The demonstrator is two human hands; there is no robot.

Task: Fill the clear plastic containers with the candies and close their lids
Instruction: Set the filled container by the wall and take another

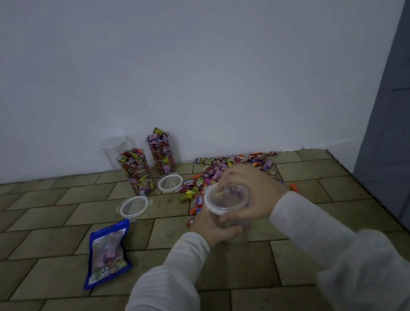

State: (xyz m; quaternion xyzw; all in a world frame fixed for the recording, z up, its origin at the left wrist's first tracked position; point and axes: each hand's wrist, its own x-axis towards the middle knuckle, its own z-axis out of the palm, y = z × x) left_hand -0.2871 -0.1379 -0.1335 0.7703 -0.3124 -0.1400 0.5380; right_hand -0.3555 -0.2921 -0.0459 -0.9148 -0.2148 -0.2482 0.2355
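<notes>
Head view gives me a pale wall [186, 54] over a tiled floor [39, 222], with a grey door [404, 105] at the right. Against the wall I see a scatter of wrapped candies [228, 168], and left of it two open containers [136, 171] packed with candies, an empty one [112, 148] behind them. A blue candy bag [107, 255] lies flat nearer me, two loose lids [135, 206] beyond it. At centre, my left hand [215, 227] grips a clear container [228, 214] from below, while my right hand [252, 191] curls over its lid [227, 199], fingers pressing on the rim.
</notes>
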